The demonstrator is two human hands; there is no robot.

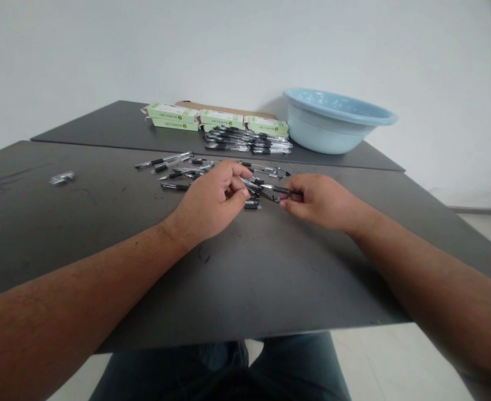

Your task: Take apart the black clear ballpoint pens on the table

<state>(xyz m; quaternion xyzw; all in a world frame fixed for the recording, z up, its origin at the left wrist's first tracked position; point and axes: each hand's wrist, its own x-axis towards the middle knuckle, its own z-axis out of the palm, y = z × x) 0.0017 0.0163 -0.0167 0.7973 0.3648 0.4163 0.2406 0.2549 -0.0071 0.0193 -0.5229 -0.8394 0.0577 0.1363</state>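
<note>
A loose pile of black-and-clear gel pens (182, 171) lies on the dark table, pointing in many directions. My right hand (318, 199) is closed at the pile's right side, pinching a pen (274, 189) between thumb and fingers. Another pen's end lies close to the thumb tip, and I cannot tell whether it is gripped too. Over the middle of the pile is my left hand (214, 197), loosely curled, with a gap between thumb and index finger. I see nothing held in it, though its lower fingers are partly hidden.
Behind the pile, a neat stack of pens (245, 140) lies before several green-white boxes (174, 115). To their right stands a light blue basin (333, 125). Some small clear pieces (62, 178) lie at the left. A seam crosses the dark tables (245, 267), with a wall behind.
</note>
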